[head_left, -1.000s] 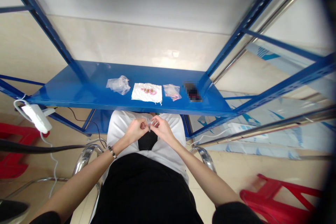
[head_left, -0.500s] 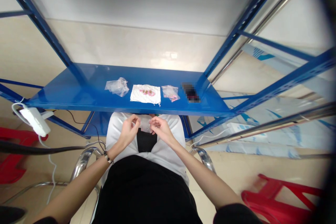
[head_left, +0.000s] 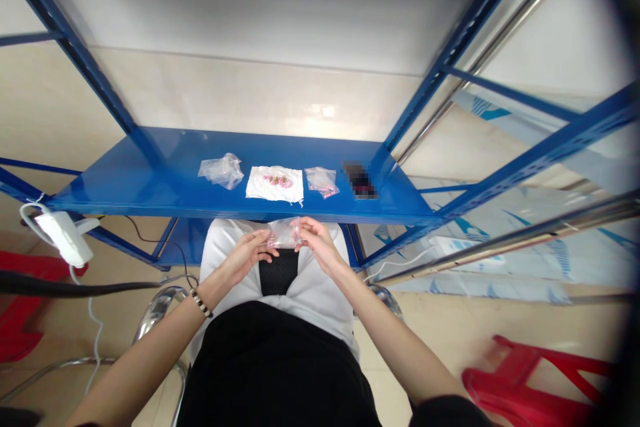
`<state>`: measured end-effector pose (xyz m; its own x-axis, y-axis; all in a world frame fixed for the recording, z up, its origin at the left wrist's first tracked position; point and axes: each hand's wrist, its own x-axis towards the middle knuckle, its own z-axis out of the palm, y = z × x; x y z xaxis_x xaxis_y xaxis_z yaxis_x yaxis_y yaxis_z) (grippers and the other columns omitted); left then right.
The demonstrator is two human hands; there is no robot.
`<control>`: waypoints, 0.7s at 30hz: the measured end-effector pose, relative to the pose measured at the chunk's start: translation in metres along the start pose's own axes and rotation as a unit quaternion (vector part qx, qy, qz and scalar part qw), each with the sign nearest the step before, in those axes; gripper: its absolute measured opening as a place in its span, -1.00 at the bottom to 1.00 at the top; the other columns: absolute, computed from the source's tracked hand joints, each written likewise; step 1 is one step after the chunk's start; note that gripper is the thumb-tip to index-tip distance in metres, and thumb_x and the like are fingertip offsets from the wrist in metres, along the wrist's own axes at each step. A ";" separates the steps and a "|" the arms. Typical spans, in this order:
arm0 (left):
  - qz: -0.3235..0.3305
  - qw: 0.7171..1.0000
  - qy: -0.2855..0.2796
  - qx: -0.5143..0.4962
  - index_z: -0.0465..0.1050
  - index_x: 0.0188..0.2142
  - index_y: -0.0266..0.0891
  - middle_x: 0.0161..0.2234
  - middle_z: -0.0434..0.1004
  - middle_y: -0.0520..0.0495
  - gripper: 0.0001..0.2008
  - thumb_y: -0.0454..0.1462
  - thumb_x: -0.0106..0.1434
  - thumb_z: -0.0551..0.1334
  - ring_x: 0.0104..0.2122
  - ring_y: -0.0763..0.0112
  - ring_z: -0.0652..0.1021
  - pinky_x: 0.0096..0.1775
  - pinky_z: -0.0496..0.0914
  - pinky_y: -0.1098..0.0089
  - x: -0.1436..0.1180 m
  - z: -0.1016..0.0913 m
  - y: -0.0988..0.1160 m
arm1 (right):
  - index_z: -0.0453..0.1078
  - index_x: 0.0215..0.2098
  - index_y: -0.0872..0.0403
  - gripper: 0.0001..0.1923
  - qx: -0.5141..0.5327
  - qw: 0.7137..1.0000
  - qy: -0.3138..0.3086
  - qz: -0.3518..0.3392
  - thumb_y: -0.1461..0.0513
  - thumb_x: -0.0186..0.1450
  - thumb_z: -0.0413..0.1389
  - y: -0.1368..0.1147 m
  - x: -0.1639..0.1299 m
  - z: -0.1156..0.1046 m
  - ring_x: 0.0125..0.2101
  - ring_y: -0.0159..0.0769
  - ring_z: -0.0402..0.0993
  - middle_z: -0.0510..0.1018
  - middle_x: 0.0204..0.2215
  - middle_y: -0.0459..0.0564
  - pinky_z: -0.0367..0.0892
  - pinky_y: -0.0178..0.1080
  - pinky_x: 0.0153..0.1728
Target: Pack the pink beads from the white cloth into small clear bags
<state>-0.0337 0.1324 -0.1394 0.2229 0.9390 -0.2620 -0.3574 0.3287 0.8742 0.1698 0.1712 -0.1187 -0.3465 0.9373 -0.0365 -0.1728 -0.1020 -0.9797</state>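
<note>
A small clear plastic bag [head_left: 284, 233] with pink bits inside is stretched between my two hands, just above my lap. My left hand [head_left: 249, 252] pinches its left end, and my right hand [head_left: 318, 240] closes on the right end. Beyond them, on the blue shelf, a white cloth pouch [head_left: 275, 192] lies flat with pink and gold beads [head_left: 278, 180] on top. Another clear bag [head_left: 321, 180], with pink beads in its lower corner, rests to the right of the pouch. Crumpled clear bags [head_left: 223, 170] lie to its left.
The blue shelf [head_left: 165, 193] has a front edge just past my knees and upright posts at both sides. A blurred-out dark object [head_left: 360, 180] lies at its right. A white power strip [head_left: 64, 238] hangs at left. Red stools [head_left: 530, 380] stand on the floor.
My hands were higher-curled over a clear bag low in my lap. Now the bag is spread out between them, with its pink contents showing. The view has shifted slightly.
</note>
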 end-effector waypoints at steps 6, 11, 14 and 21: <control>0.044 0.997 0.054 0.038 0.49 -0.17 -0.34 -0.28 0.59 -0.21 -0.61 -0.07 0.15 0.35 -0.32 0.25 0.63 -0.40 0.47 0.42 0.007 -0.008 -0.003 | 0.43 -0.13 0.06 -0.66 -0.008 1.000 0.008 -0.008 0.13 0.14 0.24 -0.004 0.006 -0.007 -0.51 -0.35 0.49 0.54 -0.44 -0.08 0.44 -0.31 -0.50; 0.068 0.993 0.085 0.033 0.51 -0.22 -0.36 -0.31 0.59 -0.20 -0.63 -0.10 0.11 0.38 -0.35 0.26 0.62 -0.41 0.48 0.41 0.012 -0.013 0.002 | 0.41 -0.07 0.06 -0.61 -0.004 1.000 -0.009 -0.020 0.12 0.16 0.25 -0.008 0.008 -0.006 -0.51 -0.28 0.55 0.58 -0.40 -0.05 0.45 -0.28 -0.48; 0.102 0.990 0.090 0.040 0.50 -0.23 -0.36 -0.33 0.59 -0.18 -0.67 -0.12 0.14 0.36 -0.35 0.27 0.62 -0.42 0.48 0.44 0.012 -0.017 0.015 | 0.40 -0.03 0.06 -0.60 -0.008 0.999 -0.014 -0.047 0.10 0.20 0.22 -0.011 0.013 -0.006 -0.50 -0.25 0.57 0.60 -0.37 0.00 0.46 -0.25 -0.48; 0.135 0.980 0.135 -0.058 0.44 -0.23 -0.37 -0.22 0.59 -0.26 -0.84 -0.31 0.20 0.29 -0.24 0.17 0.64 -0.38 0.53 0.41 0.029 -0.029 0.085 | 0.47 -0.09 0.05 -0.72 -0.044 0.976 0.082 -0.198 0.21 0.25 0.07 -0.027 0.086 -0.010 -0.07 -0.16 0.51 0.57 -0.09 0.07 0.43 -0.10 -0.06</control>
<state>-0.0839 0.1903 -0.0844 -0.1371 0.9807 -0.1396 -0.4750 0.0585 0.8780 0.1533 0.2580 -0.0977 -0.1154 0.9391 0.3238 -0.1808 0.3007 -0.9364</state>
